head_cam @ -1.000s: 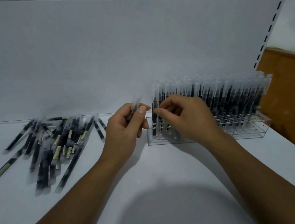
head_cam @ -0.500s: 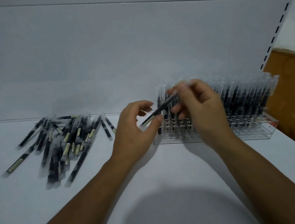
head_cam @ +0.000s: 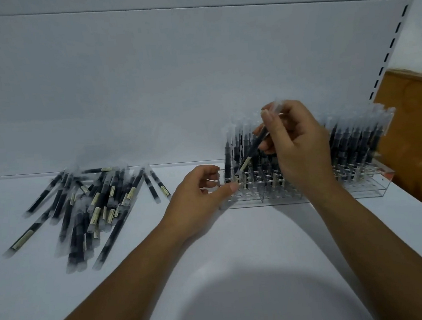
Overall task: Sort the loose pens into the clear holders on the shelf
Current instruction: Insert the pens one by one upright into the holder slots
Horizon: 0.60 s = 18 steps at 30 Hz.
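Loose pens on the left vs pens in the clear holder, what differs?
Pose: the loose pens lie flat on the shelf; the racked pens stand nearly upright, caps up. Order: the loose pens cross and overlap in a heap; the racked pens sit in even rows inside the clear holder. Shared: dark barrels, clear caps, pale labels.

Dim, soft; slight blur

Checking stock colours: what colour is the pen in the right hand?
Black pen, cream band near its lower end; head view.
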Each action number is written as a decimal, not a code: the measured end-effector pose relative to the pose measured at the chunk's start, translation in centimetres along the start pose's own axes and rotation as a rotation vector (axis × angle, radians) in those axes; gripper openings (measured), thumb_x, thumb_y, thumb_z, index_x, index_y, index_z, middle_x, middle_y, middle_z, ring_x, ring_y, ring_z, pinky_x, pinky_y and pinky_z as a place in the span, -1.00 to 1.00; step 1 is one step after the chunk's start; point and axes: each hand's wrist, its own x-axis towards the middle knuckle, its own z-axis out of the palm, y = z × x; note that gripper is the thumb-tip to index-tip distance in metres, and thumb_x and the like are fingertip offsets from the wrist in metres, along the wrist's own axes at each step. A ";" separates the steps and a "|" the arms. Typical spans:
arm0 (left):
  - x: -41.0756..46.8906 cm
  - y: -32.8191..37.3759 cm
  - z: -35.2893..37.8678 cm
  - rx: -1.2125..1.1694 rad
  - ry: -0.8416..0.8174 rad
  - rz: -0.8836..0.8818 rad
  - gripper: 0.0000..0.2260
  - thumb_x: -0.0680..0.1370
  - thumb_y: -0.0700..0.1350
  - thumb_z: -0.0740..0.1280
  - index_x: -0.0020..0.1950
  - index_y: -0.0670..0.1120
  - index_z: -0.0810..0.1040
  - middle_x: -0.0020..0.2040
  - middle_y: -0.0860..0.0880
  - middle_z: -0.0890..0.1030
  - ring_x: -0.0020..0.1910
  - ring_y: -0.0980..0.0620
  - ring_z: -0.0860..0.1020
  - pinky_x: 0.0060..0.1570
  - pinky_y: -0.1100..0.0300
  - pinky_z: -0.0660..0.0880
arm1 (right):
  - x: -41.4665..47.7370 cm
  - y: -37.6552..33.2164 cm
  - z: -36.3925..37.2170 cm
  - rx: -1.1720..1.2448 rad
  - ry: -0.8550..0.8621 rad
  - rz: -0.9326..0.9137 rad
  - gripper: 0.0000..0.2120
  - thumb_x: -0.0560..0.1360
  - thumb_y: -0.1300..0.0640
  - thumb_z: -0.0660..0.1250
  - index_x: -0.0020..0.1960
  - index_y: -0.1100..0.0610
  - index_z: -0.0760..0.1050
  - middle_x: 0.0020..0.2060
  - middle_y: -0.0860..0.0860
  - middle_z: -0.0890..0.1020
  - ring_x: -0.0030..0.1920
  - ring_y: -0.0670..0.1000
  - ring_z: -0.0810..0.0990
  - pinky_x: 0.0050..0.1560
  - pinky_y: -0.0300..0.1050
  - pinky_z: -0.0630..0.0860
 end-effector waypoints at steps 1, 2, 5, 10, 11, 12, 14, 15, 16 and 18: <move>0.0 0.0 0.0 -0.001 -0.002 0.010 -0.63 0.43 -0.07 0.50 0.20 -0.05 0.52 0.08 -0.07 0.56 -0.10 0.13 0.54 -0.31 0.53 0.43 | 0.1 0.1 0.2 -0.016 -0.016 0.000 -0.93 0.60 0.07 0.29 -0.04 -0.09 0.49 -0.27 -0.04 0.66 -0.37 -0.06 0.63 -0.31 -0.19 0.59; -0.1 0.1 0.0 -0.030 -0.006 0.007 -0.63 0.44 -0.10 0.50 0.20 -0.07 0.52 0.09 -0.10 0.55 -0.12 0.13 0.54 -0.33 0.53 0.43 | 0.2 0.3 0.3 -0.036 -0.041 0.006 -0.95 0.60 0.06 0.29 -0.03 -0.07 0.50 -0.28 -0.04 0.66 -0.37 -0.07 0.63 -0.30 -0.14 0.60; -0.1 0.3 0.0 -0.013 -0.003 -0.002 -0.63 0.43 -0.07 0.50 0.20 -0.04 0.52 0.10 -0.06 0.55 -0.09 0.16 0.54 -0.35 0.55 0.42 | 0.0 0.9 1.0 -0.148 -0.175 0.030 -0.93 0.59 0.02 0.30 -0.01 -0.01 0.53 -0.29 -0.06 0.66 -0.35 -0.10 0.64 -0.26 0.00 0.64; 0.0 0.1 -0.3 0.070 0.009 0.005 -0.62 0.43 0.01 0.49 0.20 0.02 0.52 0.09 0.01 0.57 -0.03 0.19 0.54 -0.32 0.56 0.40 | -0.3 1.4 1.1 -0.289 -0.192 0.044 -0.90 0.56 -0.04 0.32 -0.10 -0.04 0.52 -0.36 -0.09 0.64 -0.41 -0.14 0.62 -0.42 -0.25 0.51; 0.0 0.1 -0.2 0.055 0.008 0.000 -0.62 0.43 0.00 0.50 0.19 0.01 0.52 0.10 0.00 0.57 -0.05 0.19 0.54 -0.33 0.56 0.40 | -0.3 1.4 1.0 -0.310 -0.176 0.057 -0.88 0.56 -0.05 0.32 -0.10 -0.02 0.53 -0.37 -0.07 0.64 -0.41 -0.10 0.62 -0.41 -0.19 0.53; 0.0 0.2 -0.2 0.048 0.007 -0.004 -0.63 0.43 -0.01 0.50 0.19 0.00 0.52 0.10 -0.01 0.57 -0.05 0.19 0.54 -0.34 0.56 0.40 | -0.4 1.5 0.9 -0.337 -0.169 0.062 -0.86 0.55 -0.06 0.32 -0.10 -0.02 0.53 -0.38 -0.06 0.63 -0.42 -0.06 0.62 -0.41 -0.15 0.53; 0.0 0.2 -0.2 0.056 0.007 0.000 -0.62 0.43 0.00 0.50 0.20 0.01 0.52 0.10 0.00 0.57 -0.04 0.19 0.54 -0.34 0.56 0.39 | -0.4 1.4 1.0 -0.365 -0.165 0.073 -0.85 0.56 -0.07 0.32 -0.11 -0.02 0.52 -0.40 -0.06 0.63 -0.43 -0.04 0.60 -0.42 -0.16 0.51; 0.0 0.2 -0.1 0.064 0.006 0.001 -0.62 0.43 0.01 0.49 0.21 0.01 0.52 0.10 0.00 0.57 -0.04 0.20 0.54 -0.34 0.56 0.40 | -0.4 1.4 1.1 -0.339 -0.160 0.098 -0.86 0.56 -0.06 0.32 -0.11 -0.03 0.52 -0.38 -0.07 0.63 -0.45 -0.06 0.60 -0.44 -0.20 0.49; 0.0 0.3 -0.1 0.062 0.002 0.003 -0.62 0.43 0.00 0.49 0.21 0.00 0.51 0.11 -0.01 0.57 -0.06 0.23 0.55 -0.34 0.56 0.40 | -0.3 1.3 1.1 -0.286 -0.153 0.136 -0.87 0.56 -0.05 0.32 -0.12 -0.03 0.52 -0.36 -0.08 0.65 -0.47 -0.10 0.59 -0.47 -0.27 0.45; -0.1 0.3 0.0 0.018 -0.003 -0.002 -0.64 0.44 -0.06 0.49 0.19 -0.04 0.51 0.11 -0.06 0.56 -0.18 0.36 0.55 -0.35 0.57 0.40 | -0.2 1.1 1.4 -0.213 -0.145 0.194 -0.89 0.56 -0.03 0.33 -0.10 -0.02 0.53 -0.31 -0.09 0.67 -0.49 -0.14 0.57 -0.47 -0.30 0.43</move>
